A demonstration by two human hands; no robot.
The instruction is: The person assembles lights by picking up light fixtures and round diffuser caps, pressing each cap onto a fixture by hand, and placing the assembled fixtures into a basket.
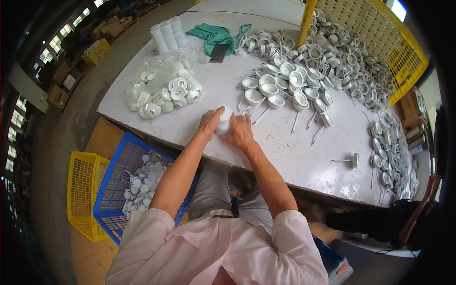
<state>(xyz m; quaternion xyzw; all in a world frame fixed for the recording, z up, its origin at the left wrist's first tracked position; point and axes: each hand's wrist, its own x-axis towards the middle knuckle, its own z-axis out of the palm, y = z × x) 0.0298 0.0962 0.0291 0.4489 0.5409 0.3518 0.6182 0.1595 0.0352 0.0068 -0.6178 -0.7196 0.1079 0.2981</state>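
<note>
A broad white worktable [280, 156] curves across the view. At its far right, a yellow plastic crate [408, 47] seems tipped over a heap of round housings [332, 61] with wires. Below the near edge, left, stands a blue plastic basket [105, 209] of small white discs [137, 187]. A clear bag of white rings [178, 90] lies ahead-left of the hands; a cluster of wired white cups [268, 89] ahead-right, its leads pointing toward them, could snag a reaching hand. The left hand [207, 124] grips the left side of a short white cylinder [224, 115], near the table's front edge; the right hand [241, 133] curls against its right, its grip impossible to tell. If it is stacked, uneven squeezing could scatter it over the edge.
</note>
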